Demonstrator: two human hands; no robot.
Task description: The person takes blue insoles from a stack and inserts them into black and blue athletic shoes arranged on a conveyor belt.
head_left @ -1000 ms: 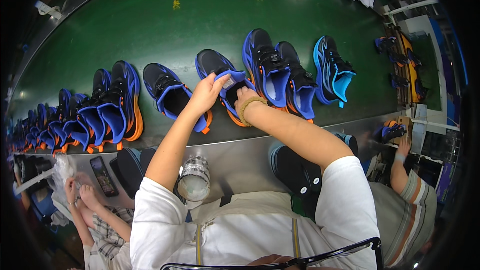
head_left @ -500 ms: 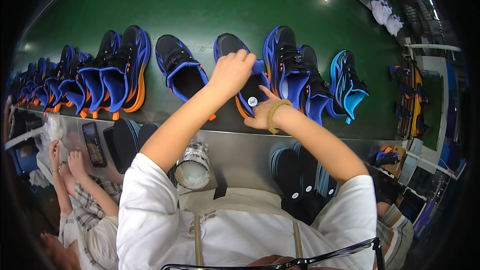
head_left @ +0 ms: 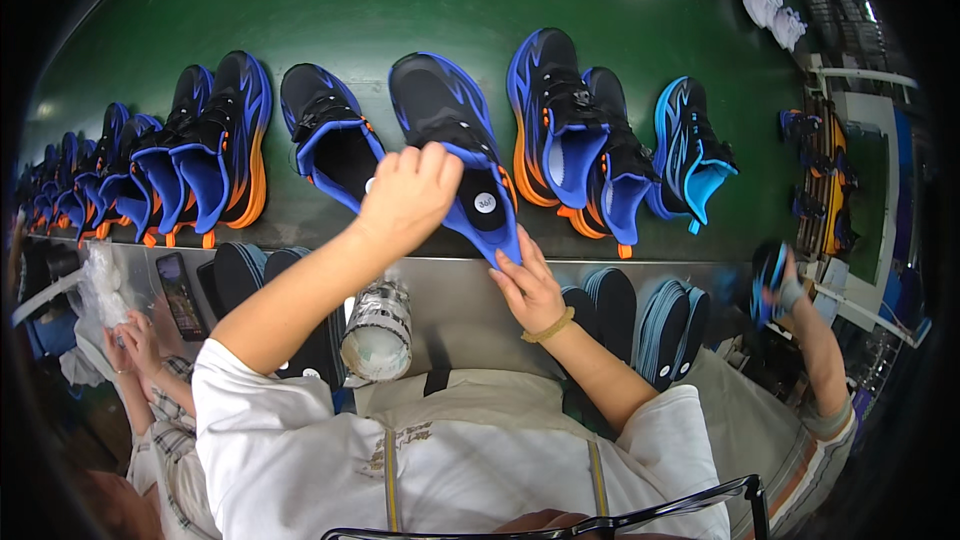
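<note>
A black and blue sneaker lies in front of me on the green work surface, its toe pointing away. Inside it sits a dark insole with a round white sticker. The curled fingers of my left hand grip the left side of its opening, near the tongue. At the blue heel, my right hand holds the back edge between thumb and fingers. A matching sneaker stands just to the left, its opening partly behind my left hand. Another pair of sneakers is on the right.
A row of similar sneakers stretches left. One with light blue lining stands right. Along the near metal ledge are a wrapped roll-shaped container, stacked insoles and a phone. Co-workers sit on both sides; the right one's hand holds a shoe.
My right hand has come out of the sneaker to its heel. My left hand has moved left and nearer, and the sneaker has turned, heel to the right. A co-worker's arm with a shoe has appeared right.
</note>
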